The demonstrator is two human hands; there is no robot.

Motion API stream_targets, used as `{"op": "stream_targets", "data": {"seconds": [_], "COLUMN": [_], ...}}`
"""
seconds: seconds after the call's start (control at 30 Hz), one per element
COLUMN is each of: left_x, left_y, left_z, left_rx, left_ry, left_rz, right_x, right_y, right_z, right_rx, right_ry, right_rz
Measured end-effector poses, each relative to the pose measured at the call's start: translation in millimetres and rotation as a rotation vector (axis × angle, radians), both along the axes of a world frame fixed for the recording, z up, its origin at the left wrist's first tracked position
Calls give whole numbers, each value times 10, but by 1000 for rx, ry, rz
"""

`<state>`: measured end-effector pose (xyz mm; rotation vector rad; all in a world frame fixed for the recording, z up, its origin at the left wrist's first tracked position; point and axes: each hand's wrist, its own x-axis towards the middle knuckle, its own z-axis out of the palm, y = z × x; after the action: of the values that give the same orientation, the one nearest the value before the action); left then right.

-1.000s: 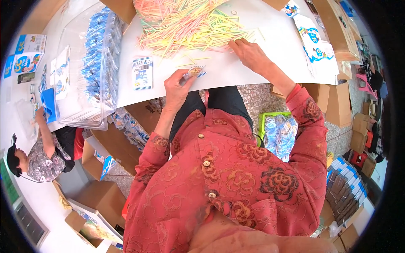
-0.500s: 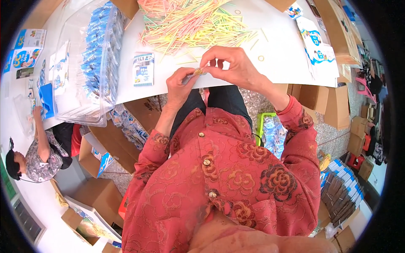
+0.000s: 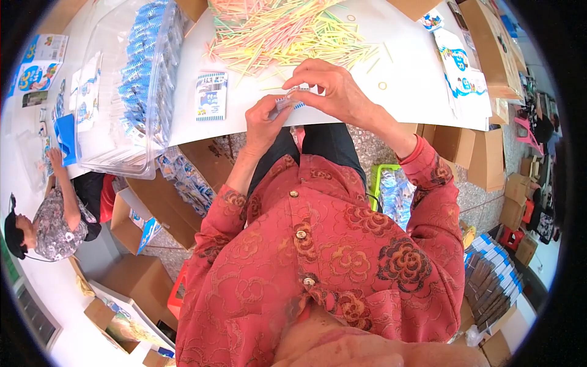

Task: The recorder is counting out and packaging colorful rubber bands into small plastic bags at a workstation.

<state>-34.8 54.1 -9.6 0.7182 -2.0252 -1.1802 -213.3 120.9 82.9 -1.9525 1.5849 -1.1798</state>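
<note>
Above the front edge of the white table [image 3: 263,116], my left hand [image 3: 266,122] and my right hand [image 3: 333,95] meet with pinched fingers on a small blue-and-white packet [image 3: 282,105]. My fingers cover much of the packet, so its contents cannot be made out. To the left of my hands a flat white packet [image 3: 211,96] with blue striped ends lies on the table. Just beyond my hands spreads a heap of thin pastel sticks [image 3: 275,40] in pink, yellow and green.
A clear plastic bin [image 3: 151,162] holding rows of blue-and-white packets [image 3: 145,67] stands at left. White-and-blue printed bags [image 3: 458,70] lie at right, and a rubber band [image 3: 382,85] sits nearer. Below are cardboard boxes [image 3: 486,159] and a green-rimmed basket [image 3: 375,177]. A person [image 3: 58,220] works at far left.
The packet between my fingers has turned and shows more of its blue-and-white side. My right fingers have shifted slightly over it. The other person's arm has moved a little.
</note>
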Motion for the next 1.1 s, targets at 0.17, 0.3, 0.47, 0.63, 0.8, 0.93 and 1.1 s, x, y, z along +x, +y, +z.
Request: {"op": "stream_targets", "data": {"seconds": [0.17,0.3,0.47,0.63,0.8,0.93,1.1], "left_x": [-8,-9,-4,19,-15,-9,28], "left_y": [-9,-8,-9,1,-17,-20,-27], "left_z": [-14,-22,-59,-119,-70,19,-69], "left_rx": [-18,-23,-12,16,53,117,320], "left_ry": [38,41,31,-33,18,50,25], "left_rz": [-14,-9,-1,16,-9,-3,-13], "right_x": [-37,-6,70,69,-26,-66,-76], "right_y": [-9,-26,-73,-80,-55,-41,-6], "right_z": [-54,-85,-7,2,-46,-98,-70], "right_rx": [4,7,-175,-221,-80,48,124], "right_ry": [-8,48,119,272,181,117,-123], "right_rz": [16,17,-64,97,-75,-50,-60]}}
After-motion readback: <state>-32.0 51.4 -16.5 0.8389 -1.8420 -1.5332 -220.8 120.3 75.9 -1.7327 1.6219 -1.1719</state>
